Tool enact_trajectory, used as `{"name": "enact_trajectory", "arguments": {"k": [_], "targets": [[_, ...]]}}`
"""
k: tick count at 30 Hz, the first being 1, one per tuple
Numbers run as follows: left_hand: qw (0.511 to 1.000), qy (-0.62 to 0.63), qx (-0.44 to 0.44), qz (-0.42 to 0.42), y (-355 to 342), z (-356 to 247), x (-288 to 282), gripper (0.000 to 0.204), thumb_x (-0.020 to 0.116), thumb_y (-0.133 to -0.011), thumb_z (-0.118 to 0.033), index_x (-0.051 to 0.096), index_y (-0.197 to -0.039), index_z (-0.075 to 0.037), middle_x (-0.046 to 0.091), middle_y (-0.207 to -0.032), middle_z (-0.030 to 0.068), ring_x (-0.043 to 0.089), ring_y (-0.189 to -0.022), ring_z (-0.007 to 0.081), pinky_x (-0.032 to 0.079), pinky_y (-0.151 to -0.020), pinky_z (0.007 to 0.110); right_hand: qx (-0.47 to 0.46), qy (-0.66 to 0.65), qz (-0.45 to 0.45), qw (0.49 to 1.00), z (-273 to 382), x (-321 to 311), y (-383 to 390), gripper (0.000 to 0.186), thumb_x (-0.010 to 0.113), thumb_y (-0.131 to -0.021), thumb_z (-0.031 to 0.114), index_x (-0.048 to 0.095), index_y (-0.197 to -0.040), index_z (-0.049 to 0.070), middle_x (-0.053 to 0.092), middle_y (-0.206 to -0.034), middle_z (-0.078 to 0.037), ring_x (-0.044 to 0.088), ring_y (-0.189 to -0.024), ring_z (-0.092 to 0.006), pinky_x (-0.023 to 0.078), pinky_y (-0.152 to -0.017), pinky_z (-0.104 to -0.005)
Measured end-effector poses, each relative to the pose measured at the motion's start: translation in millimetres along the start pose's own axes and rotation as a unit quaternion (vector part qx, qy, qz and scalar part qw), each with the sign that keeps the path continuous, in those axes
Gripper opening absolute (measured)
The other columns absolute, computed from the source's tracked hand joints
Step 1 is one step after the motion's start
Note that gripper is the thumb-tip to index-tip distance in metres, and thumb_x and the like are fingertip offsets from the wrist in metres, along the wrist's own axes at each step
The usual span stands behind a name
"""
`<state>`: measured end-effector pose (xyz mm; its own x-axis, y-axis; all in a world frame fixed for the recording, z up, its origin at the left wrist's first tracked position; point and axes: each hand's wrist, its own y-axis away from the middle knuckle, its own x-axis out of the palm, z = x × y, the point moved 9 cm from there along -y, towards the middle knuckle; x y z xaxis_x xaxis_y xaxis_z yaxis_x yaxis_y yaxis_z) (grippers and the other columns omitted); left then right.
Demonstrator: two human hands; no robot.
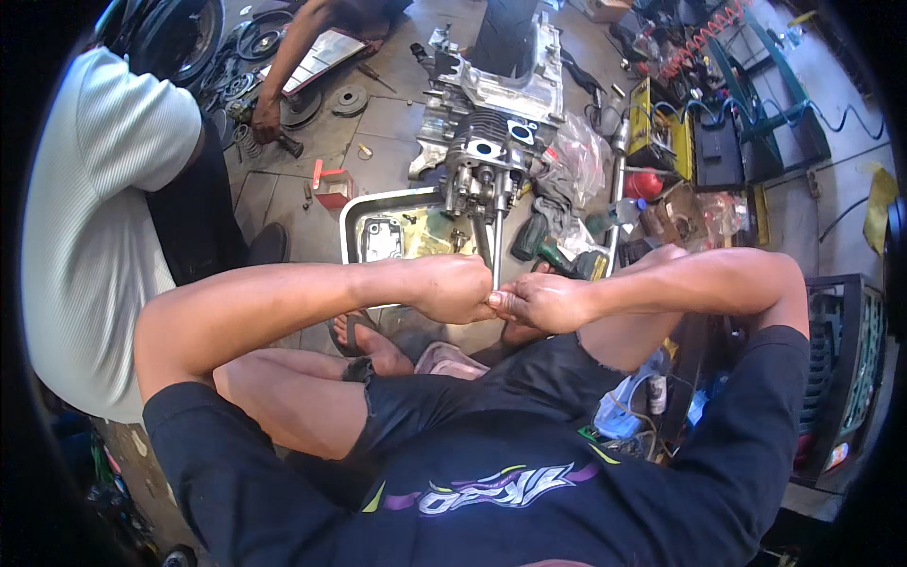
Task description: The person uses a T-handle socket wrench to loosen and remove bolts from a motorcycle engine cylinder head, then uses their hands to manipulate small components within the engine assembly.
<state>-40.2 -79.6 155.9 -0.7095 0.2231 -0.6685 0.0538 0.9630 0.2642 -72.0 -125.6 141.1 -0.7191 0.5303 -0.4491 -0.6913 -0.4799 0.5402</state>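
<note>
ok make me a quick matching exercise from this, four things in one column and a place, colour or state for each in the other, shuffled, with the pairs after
1. metal bar
2. small box
3. tray
4. toolbox

a. pale-rimmed, with a flat metal part lying in it
b. yellow, right of the engine
c. runs from the engine towards the left hand and right hand
d. red, left of the engine

Pairs: 1-c, 2-d, 3-a, 4-b

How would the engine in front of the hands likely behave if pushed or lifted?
The engine would probably feel heavy and stiff, being bulky bare metal. Pushed, it seems unlikely to roll, given its angular, jutting outline.
</note>
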Motion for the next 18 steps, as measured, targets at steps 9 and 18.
{"name": "enact_trajectory", "arguments": {"k": [9,18], "targets": [[0.968,0.128,0.116,-0.179,-1,15,20,0.031,0.057,-0.088,-0.022,0.055,-0.068,0.001,0.059,-0.063,0.0195,0.061,-0.066,0.0390,0.048,-0.062,0.048,-0.005,0.299,0.173,0.938,25,10,-20,0.034,0.048,-0.095,0.027,0.067,-0.088,-0.001,0.067,-0.088,-0.022,0.065,-0.086,-0.0371,0.051,-0.076,-0.0454],[0.864,0.244,0.135,-0.420,-31,47,70,0.022,0.067,-0.077,-0.024,0.067,-0.092,-0.008,0.069,-0.092,0.0127,0.066,-0.090,0.0263,0.050,-0.075,0.038,0.068,0.430,0.375,0.818,61,23,-36,0.036,0.054,-0.086,0.032,0.071,-0.087,-0.001,0.069,-0.080,-0.018,0.068,-0.074,-0.0324,0.054,-0.067,-0.0416]]}}
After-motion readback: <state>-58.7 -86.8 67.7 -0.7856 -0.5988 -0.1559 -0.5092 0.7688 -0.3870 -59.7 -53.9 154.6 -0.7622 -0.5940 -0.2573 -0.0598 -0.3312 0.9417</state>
